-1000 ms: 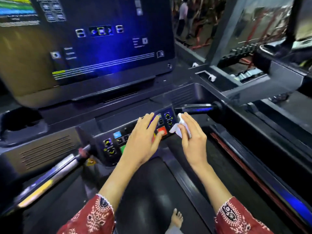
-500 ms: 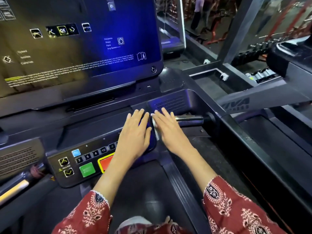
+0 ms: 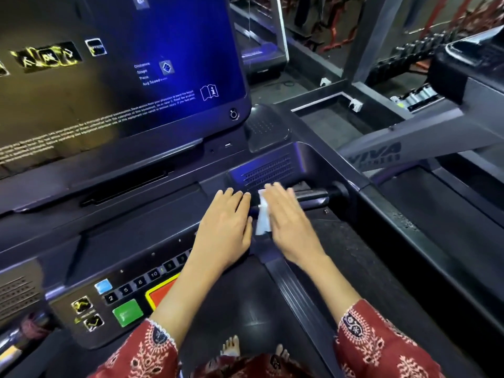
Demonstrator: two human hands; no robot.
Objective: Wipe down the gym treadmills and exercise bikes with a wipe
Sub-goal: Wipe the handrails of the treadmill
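Headcam view, only one to go through. Count first: two hands, one wipe [image 3: 263, 220], one treadmill console [image 3: 131, 222], one big screen [image 3: 122, 64] up top. Down on the keypad: one green button [image 3: 127, 313], one red pad [image 3: 161, 294] with a yellow border, one small blue key [image 3: 103, 285], plus number keys reading 2, 5, 8 and 10. Two bare feet [image 3: 231, 346] at the bottom edge on the belt [image 3: 245, 309], two red patterned sleeves [image 3: 147, 350].

Left hand [image 3: 226, 227] lying flat on the right end of the console, fingers straight and together, holding nothing. Right hand [image 3: 289, 222] just beside it, also flat, fingers stretched out and a bit blurred, pressing down rather than clutching. Thumb hidden underneath, so no telling about any pinch. Wipe white and crumpled, pinned under the thumb-side edge of that right hand, poking out into the narrow gap between the two hands. Right fingertips just below the slotted grille [image 3: 267, 170], dark handlebar grip [image 3: 313, 193] just to their right.
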